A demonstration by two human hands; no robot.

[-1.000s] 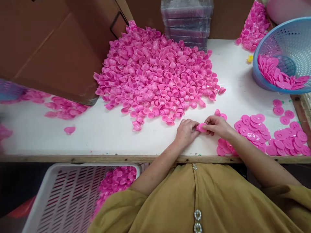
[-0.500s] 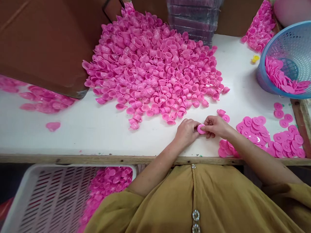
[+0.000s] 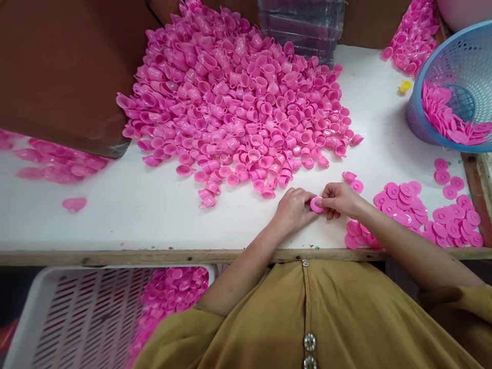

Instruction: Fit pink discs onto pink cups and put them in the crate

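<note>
A small pink toy saucer (image 3: 316, 204) is held between my hands above the white tabletop. My right hand (image 3: 341, 201) pinches its right side, thumb on the face and fingers curled behind. Closed at the saucer's left edge, my left hand (image 3: 292, 211) has its fingers bent; whatever lies inside them is hidden. Beyond the hands spreads a large heap of pink toy cups (image 3: 230, 102). A loose cup (image 3: 349, 176) and a single saucer (image 3: 356, 186) lie just past my right hand. More saucers (image 3: 402, 202) are piled to the right, partly behind my right forearm.
A blue perforated basket (image 3: 417, 110) with pink pieces stands at the right, near a small yellow piece (image 3: 405, 86). A brown box (image 3: 65, 77) rises at the left. Below the wooden table edge (image 3: 154, 257) sits a white slatted crate (image 3: 88, 312) containing pink pieces.
The view has shifted slightly, so the cup heap and box appear a little further left and higher. Both hands keep nearly the same hold around the saucer.
</note>
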